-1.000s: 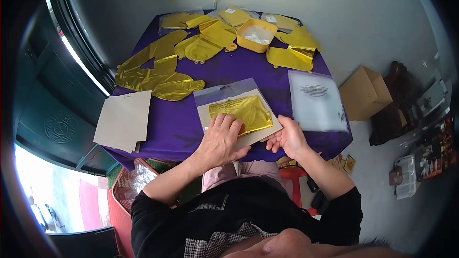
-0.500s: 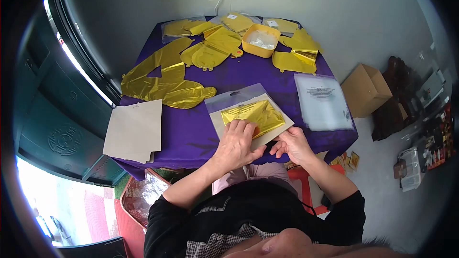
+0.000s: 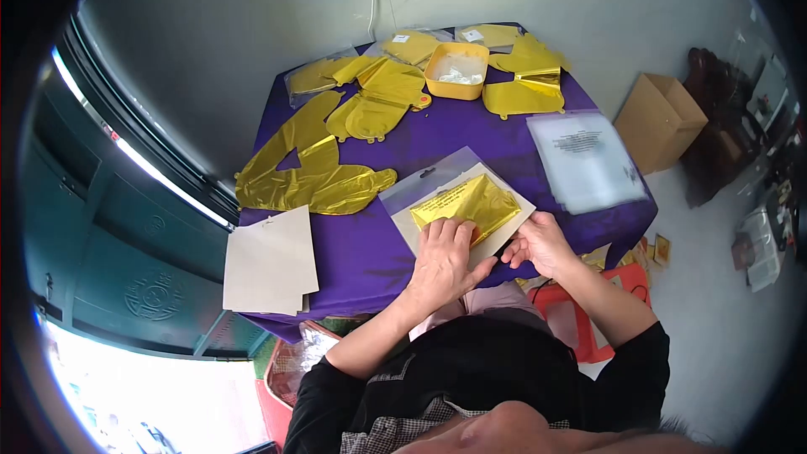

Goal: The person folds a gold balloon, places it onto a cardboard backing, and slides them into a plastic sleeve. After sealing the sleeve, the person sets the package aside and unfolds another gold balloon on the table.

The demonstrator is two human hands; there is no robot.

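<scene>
A clear plastic bag (image 3: 418,187) with a hang hole lies near the table's front edge, tilted clockwise. Inside it are a beige card and a folded gold foil balloon (image 3: 487,206), with dark printing across the top. My left hand (image 3: 445,254) rests on the lower left of the bag, fingers laid over the foil and thumb apart. A small orange-red patch shows beside its fingertips. My right hand (image 3: 542,245) pinches the bag's lower right corner between thumb and finger, its other fingers curled beneath.
Flat gold foil balloons (image 3: 315,176) lie along the left and back of the purple tablecloth (image 3: 361,261). A yellow tub (image 3: 456,88) holds small white pieces. Beige cards (image 3: 269,261) are stacked at left, clear bags (image 3: 588,164) at right. A cardboard box (image 3: 660,122) stands beyond.
The camera view has shifted, so the table's near items appear lower and further right. Both hands keep nearly the same places on the bag.
</scene>
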